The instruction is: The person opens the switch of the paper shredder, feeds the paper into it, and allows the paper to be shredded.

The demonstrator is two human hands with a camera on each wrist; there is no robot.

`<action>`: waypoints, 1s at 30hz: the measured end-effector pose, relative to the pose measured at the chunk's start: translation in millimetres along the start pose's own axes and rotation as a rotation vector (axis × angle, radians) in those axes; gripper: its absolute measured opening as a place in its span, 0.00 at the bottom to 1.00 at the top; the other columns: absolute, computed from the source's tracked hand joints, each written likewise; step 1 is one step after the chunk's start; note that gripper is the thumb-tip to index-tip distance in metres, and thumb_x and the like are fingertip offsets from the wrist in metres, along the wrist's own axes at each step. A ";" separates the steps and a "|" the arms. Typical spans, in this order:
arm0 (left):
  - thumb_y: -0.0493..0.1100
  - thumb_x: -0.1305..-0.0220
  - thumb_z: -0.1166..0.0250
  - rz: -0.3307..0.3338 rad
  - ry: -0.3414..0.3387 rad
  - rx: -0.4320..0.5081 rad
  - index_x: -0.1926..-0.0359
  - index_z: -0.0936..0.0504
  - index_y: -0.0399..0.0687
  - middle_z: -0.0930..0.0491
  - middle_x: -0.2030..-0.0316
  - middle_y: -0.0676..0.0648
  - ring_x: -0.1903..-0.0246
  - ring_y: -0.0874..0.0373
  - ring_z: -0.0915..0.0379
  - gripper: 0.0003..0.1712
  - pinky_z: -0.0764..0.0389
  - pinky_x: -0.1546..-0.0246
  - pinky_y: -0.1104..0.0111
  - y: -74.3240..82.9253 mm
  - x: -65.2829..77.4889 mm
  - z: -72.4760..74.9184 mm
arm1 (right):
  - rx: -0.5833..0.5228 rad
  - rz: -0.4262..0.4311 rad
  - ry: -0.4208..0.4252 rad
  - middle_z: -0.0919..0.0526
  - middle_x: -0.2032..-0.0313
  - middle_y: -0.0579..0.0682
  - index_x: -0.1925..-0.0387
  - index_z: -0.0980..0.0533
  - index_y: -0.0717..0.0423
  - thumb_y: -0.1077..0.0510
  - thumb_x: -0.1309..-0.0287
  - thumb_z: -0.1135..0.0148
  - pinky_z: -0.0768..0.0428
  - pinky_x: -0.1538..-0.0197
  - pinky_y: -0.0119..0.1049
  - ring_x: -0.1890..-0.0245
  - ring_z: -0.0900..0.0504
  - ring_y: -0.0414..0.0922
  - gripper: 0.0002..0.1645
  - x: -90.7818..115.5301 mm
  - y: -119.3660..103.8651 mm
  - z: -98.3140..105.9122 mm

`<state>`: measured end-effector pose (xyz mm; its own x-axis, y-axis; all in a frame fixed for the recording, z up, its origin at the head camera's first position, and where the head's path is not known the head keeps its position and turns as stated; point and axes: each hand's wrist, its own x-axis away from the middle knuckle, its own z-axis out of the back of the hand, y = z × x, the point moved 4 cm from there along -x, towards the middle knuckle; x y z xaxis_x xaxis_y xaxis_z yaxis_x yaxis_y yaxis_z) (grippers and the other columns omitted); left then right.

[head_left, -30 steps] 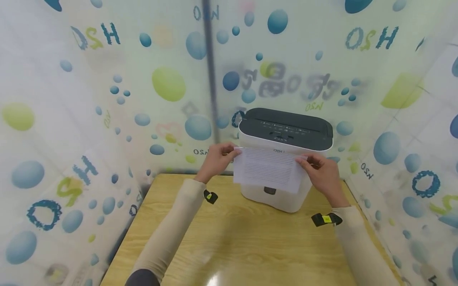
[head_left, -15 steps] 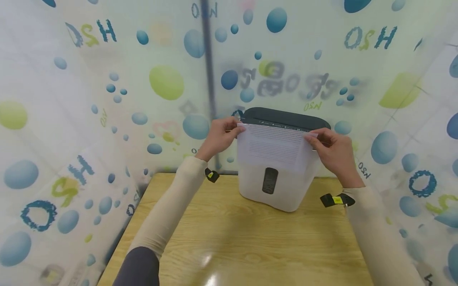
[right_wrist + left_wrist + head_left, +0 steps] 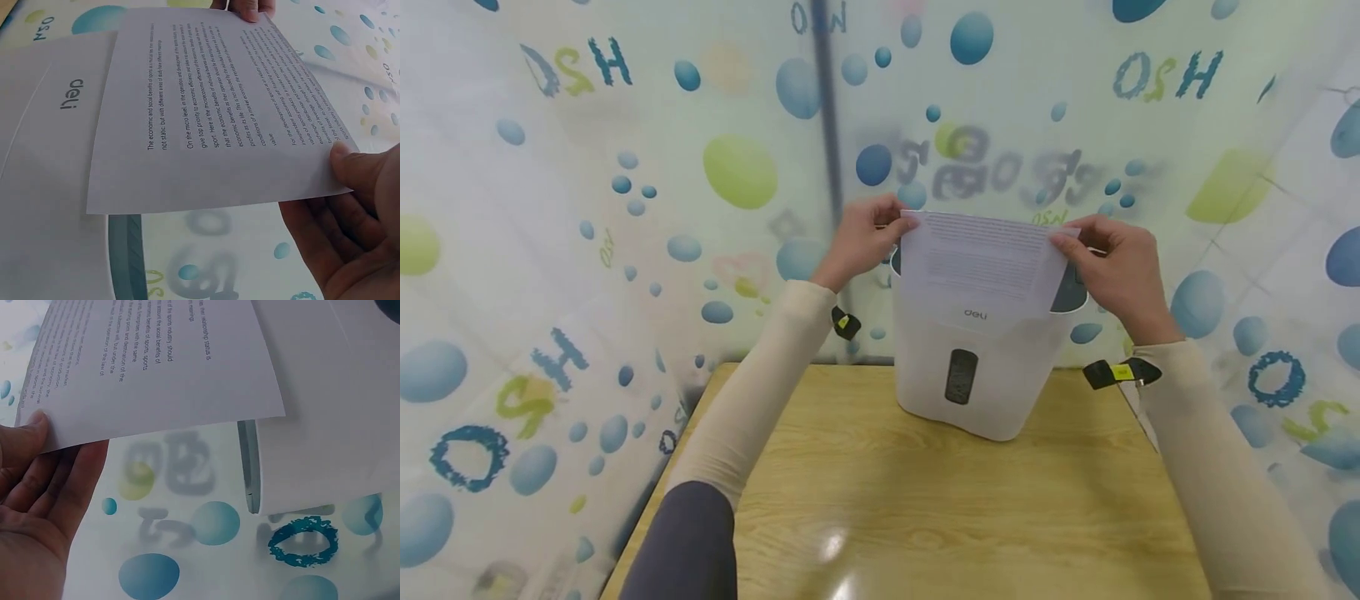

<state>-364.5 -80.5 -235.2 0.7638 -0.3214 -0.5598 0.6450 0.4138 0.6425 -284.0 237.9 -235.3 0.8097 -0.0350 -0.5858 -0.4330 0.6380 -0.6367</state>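
Observation:
Both hands hold up one printed sheet of paper (image 3: 981, 262) by its two upper corners. My left hand (image 3: 863, 242) pinches the left corner between thumb and fingers; the thumb lies on the printed face in the left wrist view. At the other corner my right hand (image 3: 1120, 271) pinches the paper the same way. Behind the sheet stands a white paper shredder (image 3: 917, 367) with a dark grey top and "deli" on its front. The paper covers most of that top, so the slot is hidden. In the right wrist view the sheet's lower edge overlaps the shredder's front (image 3: 50, 156).
The shredder stands upright at the back of a wooden table (image 3: 940, 517), close to a patterned curtain (image 3: 737, 108) that encloses the back and sides. A dark window (image 3: 961, 377) is set in the shredder's front. Straps with yellow labels circle both wrists.
Both hands have risen with the sheet, from in front of the shredder's body to the height of its top. The "deli" mark and the dark window are now uncovered.

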 end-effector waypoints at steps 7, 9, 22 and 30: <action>0.41 0.28 0.34 -0.015 0.009 -0.021 0.56 0.14 0.43 0.11 0.60 0.44 0.68 0.59 0.16 0.07 0.19 0.65 0.70 11.7 -26.1 3.9 | 0.014 -0.035 0.009 0.18 0.69 0.22 0.52 0.13 0.53 0.41 0.36 0.31 0.20 0.46 0.23 0.62 0.19 0.24 0.23 -21.6 0.8 13.8; 0.40 0.28 0.35 -0.013 0.008 -0.024 0.56 0.14 0.43 0.12 0.60 0.45 0.67 0.60 0.15 0.07 0.17 0.64 0.70 12.3 -32.7 3.6 | 0.017 -0.040 0.005 0.18 0.69 0.23 0.52 0.13 0.54 0.41 0.36 0.31 0.19 0.42 0.28 0.62 0.19 0.25 0.23 -27.2 1.1 16.2; 0.41 0.26 0.37 -0.005 0.009 -0.039 0.55 0.15 0.44 0.13 0.57 0.46 0.63 0.60 0.17 0.07 0.21 0.59 0.71 8.4 -70.2 -4.6 | -0.025 -0.098 -0.009 0.18 0.67 0.26 0.52 0.14 0.52 0.42 0.35 0.32 0.27 0.54 0.23 0.60 0.20 0.24 0.21 -55.2 13.0 15.8; 0.41 0.25 0.38 0.046 -0.008 -0.024 0.55 0.16 0.44 0.13 0.55 0.46 0.62 0.58 0.20 0.07 0.28 0.60 0.71 -5.5 -87.4 -16.1 | -0.068 -0.127 0.010 0.18 0.68 0.27 0.52 0.14 0.53 0.44 0.36 0.31 0.27 0.58 0.26 0.63 0.20 0.29 0.20 -68.6 31.7 6.5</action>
<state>-435.2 -41.0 -198.2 0.7927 -0.3089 -0.5256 0.6087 0.4486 0.6544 -350.7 265.6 -212.1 0.8556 -0.1201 -0.5036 -0.3536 0.5748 -0.7379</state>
